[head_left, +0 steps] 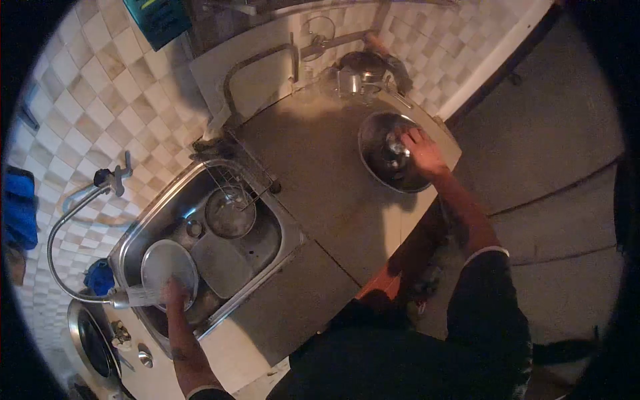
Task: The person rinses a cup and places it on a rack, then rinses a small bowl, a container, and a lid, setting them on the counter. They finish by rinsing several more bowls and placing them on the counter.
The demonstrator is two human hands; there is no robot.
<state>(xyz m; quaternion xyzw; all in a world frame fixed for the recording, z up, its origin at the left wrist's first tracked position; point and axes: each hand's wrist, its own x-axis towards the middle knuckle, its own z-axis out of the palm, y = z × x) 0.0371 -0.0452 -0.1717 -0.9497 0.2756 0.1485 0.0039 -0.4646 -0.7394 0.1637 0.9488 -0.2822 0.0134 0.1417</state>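
Observation:
My left hand [175, 293] is at the lower edge of a pale round plate [160, 260] in the left part of the sink, its fingers gripping it. Water sprays over the plate and hand from the faucet spout [120, 299]. On the counter to the right stands a wide metal bowl [375, 157]. My right hand [425, 152] reaches over its rim, fingers somewhat apart inside it, near a bright shiny spot. Beside the plate in the sink lie a pale rectangular board or tray [223, 263] and a round metal strainer or pan [230, 213].
The metal sink [283, 243] is set into a dark counter [300, 160]. Pots and a metal mug [349, 81] stand at the back right corner. A flexible faucet hose [53, 240] curves along the tiled wall. A dark pan [93, 340] lies at lower left.

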